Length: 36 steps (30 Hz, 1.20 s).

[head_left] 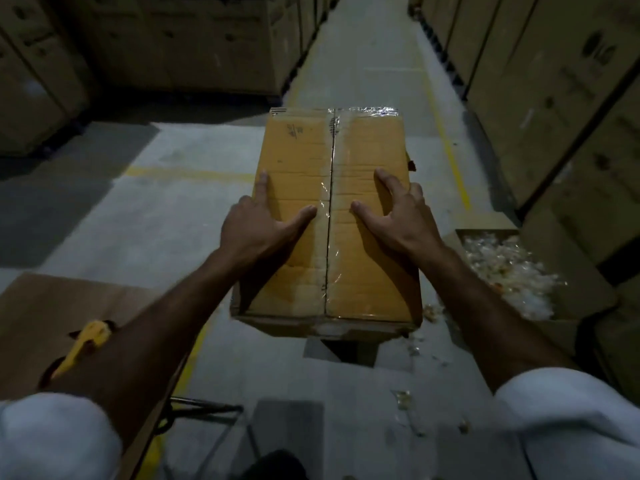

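Warehouse aisle [367, 57], LG cartons [568, 84]; left hand [258, 225], right hand [398, 216] on taped box [301, 157].

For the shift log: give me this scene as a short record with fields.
place: aisle between stacked cartons
box: taped shut, seam down the middle
left hand: on box top, left of seam, thumb spread
right hand: on box top, right of seam, thumb spread
left side: yellow tool on flat cardboard
right side: open carton holding pale scraps
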### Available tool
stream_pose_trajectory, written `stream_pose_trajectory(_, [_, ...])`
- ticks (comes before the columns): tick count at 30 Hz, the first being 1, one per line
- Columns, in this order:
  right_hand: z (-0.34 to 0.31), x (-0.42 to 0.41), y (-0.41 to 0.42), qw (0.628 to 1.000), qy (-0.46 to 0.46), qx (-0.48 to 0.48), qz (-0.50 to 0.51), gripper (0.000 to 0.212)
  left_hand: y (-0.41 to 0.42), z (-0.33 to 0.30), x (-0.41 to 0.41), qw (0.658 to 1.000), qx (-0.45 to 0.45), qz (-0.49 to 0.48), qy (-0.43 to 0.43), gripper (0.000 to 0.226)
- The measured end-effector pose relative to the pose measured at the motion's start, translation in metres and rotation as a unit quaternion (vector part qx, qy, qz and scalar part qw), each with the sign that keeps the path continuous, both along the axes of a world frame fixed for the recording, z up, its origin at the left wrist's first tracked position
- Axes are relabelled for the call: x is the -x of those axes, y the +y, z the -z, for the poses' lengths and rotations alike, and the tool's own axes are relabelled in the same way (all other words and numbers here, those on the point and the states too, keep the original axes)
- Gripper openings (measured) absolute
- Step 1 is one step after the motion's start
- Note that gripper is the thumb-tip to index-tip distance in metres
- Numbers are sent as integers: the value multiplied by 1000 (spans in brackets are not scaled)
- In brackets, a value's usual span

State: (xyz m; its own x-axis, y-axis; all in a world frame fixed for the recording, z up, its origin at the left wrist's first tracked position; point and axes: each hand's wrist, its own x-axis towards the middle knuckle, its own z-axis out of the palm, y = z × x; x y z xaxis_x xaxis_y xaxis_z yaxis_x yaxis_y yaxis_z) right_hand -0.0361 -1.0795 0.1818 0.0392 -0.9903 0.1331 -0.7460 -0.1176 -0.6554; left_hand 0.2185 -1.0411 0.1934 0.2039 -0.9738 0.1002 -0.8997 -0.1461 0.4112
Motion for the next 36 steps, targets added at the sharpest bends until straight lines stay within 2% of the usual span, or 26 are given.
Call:
stream_pose_trajectory(11, [189, 55, -172, 989, -45, -129, 63, 77, -206, 187, 57, 990, -118, 53, 54, 122])
stream_pose_trajectory(17, [313, 59, -244, 979, -51, -186, 70, 74, -277, 317, 65, 978, -193, 41, 67, 124])
stream_pose_trajectory(22, [398, 61, -290, 975, -45, -209, 58, 73, -316, 411, 68, 972, -218, 21, 79, 121])
stream_pose_trajectory(31, [497, 75, -310, 963, -25, -265, 40, 78, -335, 508, 80, 956, -278, 37, 85, 121])
stream_pose_trajectory(36, [515, 79, -321, 970, -20, -237, 59, 80, -342, 522, 91, 964, -251, 33, 78, 113])
